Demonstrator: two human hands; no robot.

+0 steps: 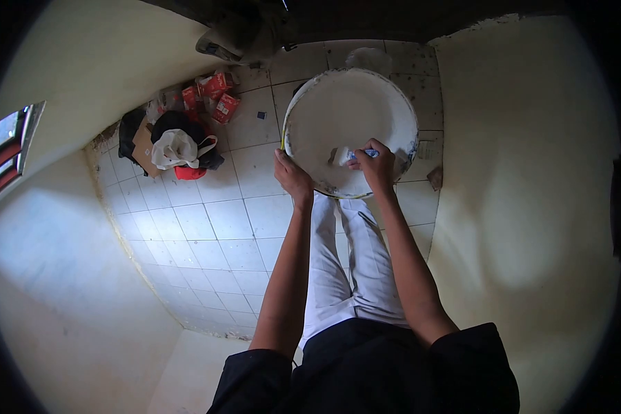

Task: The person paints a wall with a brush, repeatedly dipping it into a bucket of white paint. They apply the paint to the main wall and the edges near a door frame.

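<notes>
A large round bucket [412, 114] stands in front of my legs, its rim smeared and speckled. Pale paint [345, 103] covers the inside that I see from above. My left hand [295, 181] is closed on the near left part of the rim, thumb on the upper side. In my right hand [379, 169] is a paintbrush [345, 156] with a white and blue handle, its bristle end pointing left over the paint near the close side of the bucket. The fingers are wrapped round the handle.
White floor tiles [207, 221] spread to the left. A heap of bags and cloth [174, 148] lies by the left wall, with red boxes [225, 108] behind it. A pale wall [517, 172] rises close on the right. A brown fragment [435, 178] lies at its foot.
</notes>
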